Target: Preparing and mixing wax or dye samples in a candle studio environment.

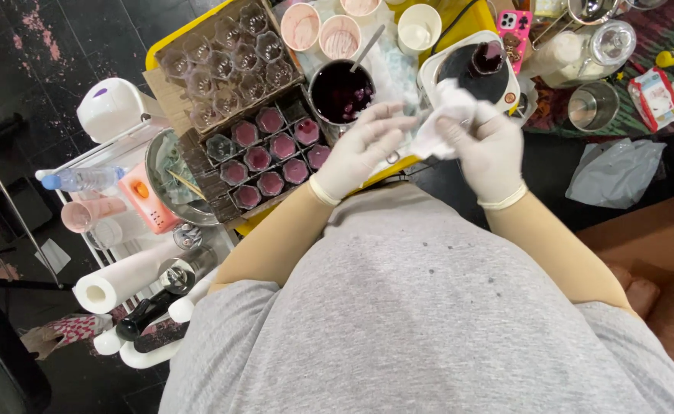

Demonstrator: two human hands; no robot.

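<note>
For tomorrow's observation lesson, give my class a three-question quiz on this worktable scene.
1. True or false: both hands wear gloves.
2. What do the hands hold? A) spoon B) white tissue C) bottle
3. What colour is the liquid in the pot?

Key:
1. True: left hand and right hand are gloved.
2. B, the white tissue.
3. Dark purple, in the pot behind the filled cups.
</note>
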